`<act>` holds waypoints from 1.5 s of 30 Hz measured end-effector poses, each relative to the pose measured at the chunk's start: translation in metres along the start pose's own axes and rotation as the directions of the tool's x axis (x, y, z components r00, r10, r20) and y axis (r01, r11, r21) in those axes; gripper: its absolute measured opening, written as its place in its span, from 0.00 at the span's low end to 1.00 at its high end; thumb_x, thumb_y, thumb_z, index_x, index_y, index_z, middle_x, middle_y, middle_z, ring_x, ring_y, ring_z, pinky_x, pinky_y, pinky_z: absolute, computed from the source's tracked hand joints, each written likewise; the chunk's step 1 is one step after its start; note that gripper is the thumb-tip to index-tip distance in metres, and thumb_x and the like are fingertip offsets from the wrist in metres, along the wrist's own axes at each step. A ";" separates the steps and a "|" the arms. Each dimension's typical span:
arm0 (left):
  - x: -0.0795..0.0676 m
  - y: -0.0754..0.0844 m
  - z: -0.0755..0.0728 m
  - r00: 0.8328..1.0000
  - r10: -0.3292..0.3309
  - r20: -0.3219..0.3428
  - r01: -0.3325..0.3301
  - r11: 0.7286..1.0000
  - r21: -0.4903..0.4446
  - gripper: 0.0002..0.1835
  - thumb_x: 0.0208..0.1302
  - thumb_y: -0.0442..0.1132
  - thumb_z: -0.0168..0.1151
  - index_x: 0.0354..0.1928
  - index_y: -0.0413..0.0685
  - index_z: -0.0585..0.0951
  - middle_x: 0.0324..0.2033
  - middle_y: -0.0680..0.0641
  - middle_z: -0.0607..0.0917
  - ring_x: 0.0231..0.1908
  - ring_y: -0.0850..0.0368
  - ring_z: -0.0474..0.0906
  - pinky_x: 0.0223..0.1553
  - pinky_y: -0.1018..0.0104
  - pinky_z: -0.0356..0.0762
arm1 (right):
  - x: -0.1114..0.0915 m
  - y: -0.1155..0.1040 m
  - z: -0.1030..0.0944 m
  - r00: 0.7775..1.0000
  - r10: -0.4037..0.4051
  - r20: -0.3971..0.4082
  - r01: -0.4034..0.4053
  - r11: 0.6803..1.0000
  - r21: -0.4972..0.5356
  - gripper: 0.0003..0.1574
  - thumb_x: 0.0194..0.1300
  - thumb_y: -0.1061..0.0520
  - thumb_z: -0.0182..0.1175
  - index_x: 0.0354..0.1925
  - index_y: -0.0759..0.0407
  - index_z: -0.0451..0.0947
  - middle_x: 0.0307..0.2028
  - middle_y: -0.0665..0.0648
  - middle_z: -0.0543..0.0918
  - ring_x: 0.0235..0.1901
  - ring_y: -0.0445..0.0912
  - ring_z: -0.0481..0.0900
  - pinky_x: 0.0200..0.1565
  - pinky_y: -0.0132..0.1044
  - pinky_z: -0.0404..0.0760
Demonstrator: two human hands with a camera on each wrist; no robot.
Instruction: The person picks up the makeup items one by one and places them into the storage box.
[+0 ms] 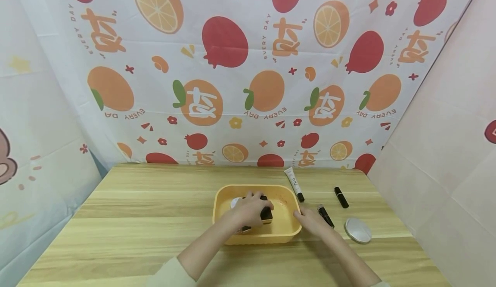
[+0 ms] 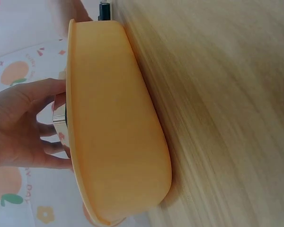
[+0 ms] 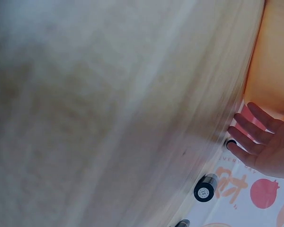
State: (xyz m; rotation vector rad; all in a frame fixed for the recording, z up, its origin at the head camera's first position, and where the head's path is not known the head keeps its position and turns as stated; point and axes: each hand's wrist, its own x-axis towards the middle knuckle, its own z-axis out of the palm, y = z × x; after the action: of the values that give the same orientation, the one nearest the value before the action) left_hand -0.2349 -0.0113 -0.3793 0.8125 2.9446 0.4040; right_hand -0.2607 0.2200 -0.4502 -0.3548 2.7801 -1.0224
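Observation:
A yellow plastic basin (image 1: 286, 211) stands on the wooden table. My left hand (image 1: 249, 209) reaches down into it, fingers and thumb spread around a black case with shiny gold sides (image 1: 267, 214). In the left wrist view the case's mirror-like edge (image 2: 60, 118) shows between thumb and fingers, just above the rim. Another black piece (image 1: 246, 229) and a white round thing (image 1: 234, 202) lie in the basin, partly covered by my left hand. At the right end my right hand (image 1: 310, 221) holds the basin, thumb over the rim, the other fingers (image 3: 258, 135) extended outside.
Right of the basin lie a white tube with a black cap (image 1: 294, 184), a black lipstick-like tube (image 1: 341, 197), a second black tube with a clear end (image 1: 325, 216) and a round silver compact (image 1: 358, 230). A fruit-printed cloth (image 1: 228, 93) hangs behind the table.

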 end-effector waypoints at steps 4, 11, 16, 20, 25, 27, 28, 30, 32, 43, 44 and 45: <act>0.000 0.003 0.000 1.000 -0.005 0.002 0.005 1.000 -0.017 0.22 0.46 0.37 0.71 0.46 0.61 0.80 0.53 0.44 0.71 0.48 0.46 0.67 0.35 0.55 0.75 | 0.000 0.000 0.000 1.000 0.001 0.000 -0.001 1.000 -0.001 0.28 0.69 0.49 0.43 0.57 0.67 0.70 0.27 0.50 0.79 0.24 0.44 0.72 0.30 0.38 0.72; 0.003 0.008 0.001 0.999 -0.018 0.027 0.018 1.000 -0.003 0.23 0.47 0.38 0.70 0.48 0.64 0.79 0.56 0.45 0.69 0.50 0.46 0.66 0.37 0.56 0.75 | -0.002 -0.001 0.000 1.000 0.005 0.010 -0.005 1.000 0.015 0.27 0.69 0.49 0.44 0.56 0.66 0.70 0.24 0.50 0.77 0.22 0.44 0.71 0.28 0.38 0.72; 0.005 0.012 -0.002 0.998 -0.032 0.049 0.032 0.999 0.013 0.24 0.48 0.38 0.69 0.49 0.65 0.79 0.58 0.46 0.68 0.54 0.45 0.65 0.40 0.54 0.75 | 0.000 -0.002 -0.001 1.000 0.010 0.002 -0.010 1.000 0.007 0.26 0.68 0.49 0.43 0.55 0.64 0.72 0.23 0.51 0.75 0.20 0.44 0.68 0.25 0.37 0.69; 0.006 0.014 -0.004 0.999 -0.029 0.038 0.028 0.999 0.016 0.23 0.48 0.39 0.70 0.49 0.64 0.79 0.57 0.46 0.69 0.52 0.46 0.66 0.39 0.54 0.75 | 0.001 -0.003 -0.001 1.000 0.010 -0.007 -0.010 1.000 0.001 0.26 0.68 0.50 0.44 0.54 0.65 0.73 0.24 0.51 0.76 0.22 0.44 0.70 0.27 0.37 0.71; 0.007 0.015 -0.004 1.000 -0.020 0.017 0.020 0.999 0.025 0.23 0.47 0.40 0.71 0.48 0.64 0.79 0.56 0.45 0.70 0.50 0.47 0.67 0.38 0.54 0.75 | 0.001 0.000 0.000 1.000 0.003 -0.006 -0.003 1.000 0.002 0.26 0.68 0.50 0.44 0.54 0.66 0.73 0.25 0.51 0.76 0.22 0.44 0.70 0.28 0.37 0.71; 0.008 0.016 -0.002 1.000 -0.019 0.016 0.018 0.999 0.029 0.23 0.47 0.40 0.70 0.48 0.64 0.79 0.56 0.45 0.70 0.51 0.46 0.66 0.39 0.54 0.75 | 0.001 0.001 0.001 1.000 0.003 -0.004 -0.003 1.000 0.001 0.25 0.68 0.50 0.44 0.54 0.65 0.73 0.25 0.51 0.76 0.22 0.44 0.70 0.28 0.37 0.71; 0.008 0.016 -0.002 1.000 -0.017 0.018 0.017 0.999 0.031 0.23 0.47 0.40 0.70 0.48 0.64 0.79 0.56 0.45 0.70 0.51 0.46 0.66 0.39 0.53 0.75 | 0.001 0.001 0.001 1.000 0.005 -0.002 -0.005 1.000 0.002 0.26 0.68 0.50 0.44 0.54 0.65 0.73 0.25 0.51 0.76 0.22 0.44 0.70 0.28 0.37 0.71; 0.009 0.017 -0.001 1.000 -0.010 0.016 0.010 0.999 0.031 0.23 0.47 0.40 0.70 0.48 0.64 0.79 0.55 0.45 0.70 0.51 0.46 0.66 0.39 0.54 0.76 | 0.002 0.001 0.001 1.000 0.004 -0.001 -0.004 1.000 0.001 0.26 0.68 0.49 0.43 0.54 0.65 0.73 0.26 0.50 0.77 0.23 0.44 0.70 0.28 0.37 0.71; 0.009 0.017 0.000 1.000 -0.004 0.014 0.004 1.000 0.030 0.23 0.47 0.40 0.70 0.48 0.64 0.79 0.55 0.45 0.70 0.51 0.47 0.66 0.38 0.54 0.76 | 0.002 0.002 0.001 1.000 0.004 -0.001 -0.004 1.000 0.001 0.26 0.68 0.49 0.44 0.53 0.65 0.73 0.26 0.50 0.77 0.23 0.44 0.70 0.28 0.38 0.71; 0.008 0.018 0.004 1.000 -0.002 0.015 0.001 1.000 0.012 0.22 0.48 0.44 0.70 0.49 0.63 0.79 0.56 0.45 0.69 0.51 0.45 0.66 0.41 0.52 0.75 | 0.002 0.002 0.002 1.000 0.009 -0.017 -0.009 1.000 -0.004 0.24 0.67 0.50 0.44 0.51 0.65 0.75 0.22 0.51 0.74 0.19 0.44 0.67 0.23 0.36 0.69; 0.008 0.019 0.004 1.000 0.000 0.013 0.000 1.000 0.010 0.22 0.48 0.44 0.70 0.49 0.62 0.79 0.56 0.45 0.69 0.51 0.45 0.66 0.41 0.51 0.75 | 0.002 0.001 0.002 1.000 0.010 -0.015 -0.010 1.000 0.000 0.24 0.68 0.50 0.44 0.51 0.65 0.75 0.21 0.51 0.74 0.18 0.44 0.66 0.22 0.36 0.68; 0.008 0.019 0.004 1.000 0.000 0.010 0.000 1.000 0.011 0.22 0.48 0.44 0.70 0.49 0.63 0.79 0.56 0.45 0.70 0.51 0.45 0.66 0.41 0.51 0.75 | 0.002 0.001 0.002 1.000 0.012 -0.012 -0.012 1.000 0.003 0.25 0.68 0.50 0.43 0.51 0.65 0.74 0.21 0.52 0.73 0.17 0.44 0.65 0.20 0.36 0.67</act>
State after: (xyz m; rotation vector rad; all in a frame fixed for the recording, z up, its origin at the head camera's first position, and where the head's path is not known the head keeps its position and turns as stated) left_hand -0.2317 0.0093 -0.3784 0.8133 2.9407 0.3830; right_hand -0.2622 0.2194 -0.4524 -0.3327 2.7874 -1.0294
